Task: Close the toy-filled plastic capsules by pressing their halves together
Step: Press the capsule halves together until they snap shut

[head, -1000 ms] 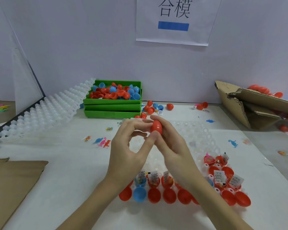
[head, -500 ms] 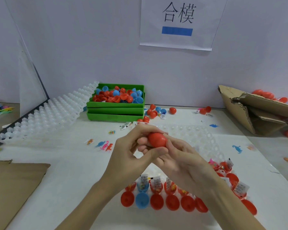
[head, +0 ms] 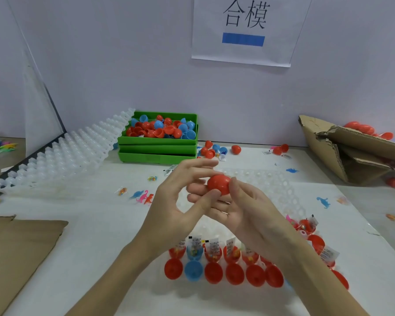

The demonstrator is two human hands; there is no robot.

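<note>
A red capsule is held above the table, pinched in the right hand between thumb and fingers. The left hand is kept beside it, its grip loose, fingers relaxed, thumb touching the right fingers. Open filled capsules are lined up below the wrists.
</note>
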